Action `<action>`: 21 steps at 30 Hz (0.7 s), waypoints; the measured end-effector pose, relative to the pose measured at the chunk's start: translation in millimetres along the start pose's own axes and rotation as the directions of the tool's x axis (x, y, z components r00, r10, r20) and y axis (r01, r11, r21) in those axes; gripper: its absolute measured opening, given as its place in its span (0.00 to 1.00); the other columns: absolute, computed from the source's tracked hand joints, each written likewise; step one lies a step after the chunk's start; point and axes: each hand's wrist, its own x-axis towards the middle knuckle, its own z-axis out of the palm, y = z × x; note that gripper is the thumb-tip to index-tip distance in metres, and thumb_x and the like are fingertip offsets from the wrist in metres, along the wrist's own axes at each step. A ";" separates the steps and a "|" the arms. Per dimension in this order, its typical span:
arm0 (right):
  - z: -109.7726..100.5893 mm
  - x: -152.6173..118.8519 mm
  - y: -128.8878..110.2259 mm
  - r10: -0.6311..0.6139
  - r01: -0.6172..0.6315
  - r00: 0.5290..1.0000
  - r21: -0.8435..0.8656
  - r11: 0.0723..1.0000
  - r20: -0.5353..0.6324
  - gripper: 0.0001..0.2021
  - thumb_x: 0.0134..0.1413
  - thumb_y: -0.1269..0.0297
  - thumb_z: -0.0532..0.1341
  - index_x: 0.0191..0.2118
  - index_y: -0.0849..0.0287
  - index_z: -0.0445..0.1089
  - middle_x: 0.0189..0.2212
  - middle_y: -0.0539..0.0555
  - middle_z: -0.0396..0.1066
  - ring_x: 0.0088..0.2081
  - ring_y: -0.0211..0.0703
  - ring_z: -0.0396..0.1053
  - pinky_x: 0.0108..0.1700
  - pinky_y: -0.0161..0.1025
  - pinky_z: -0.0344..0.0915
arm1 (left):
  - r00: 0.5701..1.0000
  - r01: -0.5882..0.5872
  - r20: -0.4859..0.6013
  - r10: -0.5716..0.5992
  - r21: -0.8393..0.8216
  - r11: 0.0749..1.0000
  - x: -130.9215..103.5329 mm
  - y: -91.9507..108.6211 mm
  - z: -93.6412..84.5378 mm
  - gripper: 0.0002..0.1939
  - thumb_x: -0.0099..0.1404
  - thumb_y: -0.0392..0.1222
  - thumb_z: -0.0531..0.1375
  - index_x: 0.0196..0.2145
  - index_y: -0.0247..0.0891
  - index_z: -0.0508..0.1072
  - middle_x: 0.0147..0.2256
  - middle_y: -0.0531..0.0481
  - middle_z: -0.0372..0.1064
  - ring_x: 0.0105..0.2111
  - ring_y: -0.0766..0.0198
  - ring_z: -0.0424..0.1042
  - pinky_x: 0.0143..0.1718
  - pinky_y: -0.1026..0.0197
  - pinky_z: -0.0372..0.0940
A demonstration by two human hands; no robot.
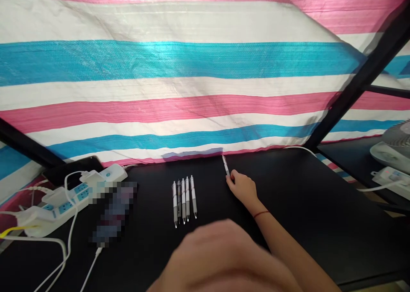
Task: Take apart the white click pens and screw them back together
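Observation:
My right hand (242,187), with a thin red string round the wrist, is stretched forward over the black table. Its closed fingers grip the lower end of a white and grey pen (225,164), whose other end points at the striped sheet. Left of it, several pens (183,200) lie side by side, tips toward me; they are white and grey except for one dark pen (179,200). A large blurred patch of skin at the bottom middle, close to the camera, seems to be my left hand (224,258); its fingers cannot be made out.
At the left a white power strip (78,202) carries plugs and loose white cables. Beside it lies a pixelated object (114,213) with a white cable (91,266). A striped sheet (179,61) hangs behind the table (288,189). Black frame bars (349,87) and a fan (395,140) stand right.

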 end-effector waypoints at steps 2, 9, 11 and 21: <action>0.9 -0.2 0.3 -0.005 0.005 1.000 -0.003 1.000 -0.004 0.12 0.61 0.55 0.51 0.31 0.55 0.63 0.27 0.50 0.72 0.27 0.43 0.70 0.25 0.35 0.45 | 1.000 -0.002 -0.020 0.001 -0.035 0.999 19.3 -10.7 -21.7 0.12 0.65 0.43 0.52 0.28 0.50 0.74 0.26 0.52 0.72 0.28 0.62 0.71 0.28 0.61 0.67; 3.0 0.4 0.3 -0.005 0.005 0.999 0.003 1.000 -0.034 0.14 0.62 0.54 0.50 0.30 0.55 0.62 0.26 0.49 0.72 0.27 0.42 0.70 0.25 0.35 0.43 | 0.866 0.477 -0.213 -0.453 0.079 0.875 30.4 -128.3 -22.4 0.17 0.64 0.52 0.52 0.27 0.38 0.71 0.22 0.55 0.68 0.23 0.67 0.65 0.25 0.67 0.59; 3.2 0.4 0.6 -0.005 0.005 0.999 0.007 1.000 -0.041 0.14 0.62 0.53 0.50 0.30 0.55 0.62 0.26 0.49 0.72 0.27 0.42 0.70 0.25 0.35 0.42 | 0.851 0.515 -0.213 -0.480 0.165 0.841 17.1 -157.9 -16.7 0.20 0.66 0.53 0.49 0.26 0.38 0.71 0.22 0.55 0.66 0.23 0.66 0.65 0.26 0.66 0.59; -1.6 -0.8 1.1 0.021 -0.018 0.999 0.103 0.995 -0.026 0.14 0.61 0.53 0.50 0.30 0.55 0.63 0.25 0.49 0.70 0.26 0.41 0.68 0.24 0.34 0.44 | 0.891 0.417 -0.123 -0.437 0.604 0.679 -2.5 -168.1 7.4 0.14 0.63 0.50 0.52 0.34 0.42 0.74 0.37 0.47 0.68 0.39 0.55 0.66 0.40 0.55 0.59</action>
